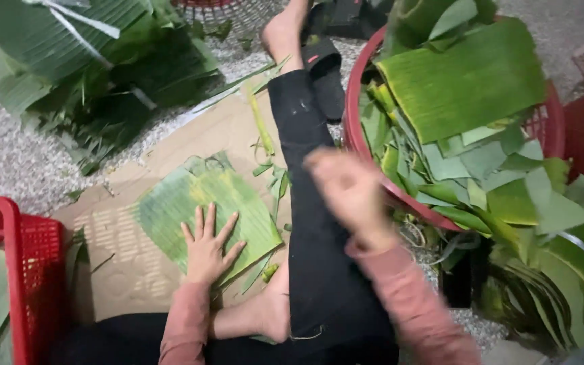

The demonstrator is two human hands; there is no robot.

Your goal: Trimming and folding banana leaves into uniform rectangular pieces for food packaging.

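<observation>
While pressing flat on the banana leaf [201, 196], left hand [207, 247] open; right hand [346, 189] blurred, grip unclear. Risks tearing leaf beneath palm.

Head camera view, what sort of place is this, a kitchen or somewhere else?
Probably a floor workspace for sorting banana leaves, not a kitchen. The left hand presses a leaf flat on cardboard laid over gravelly ground, and a red basket holds cut leaves.
</observation>
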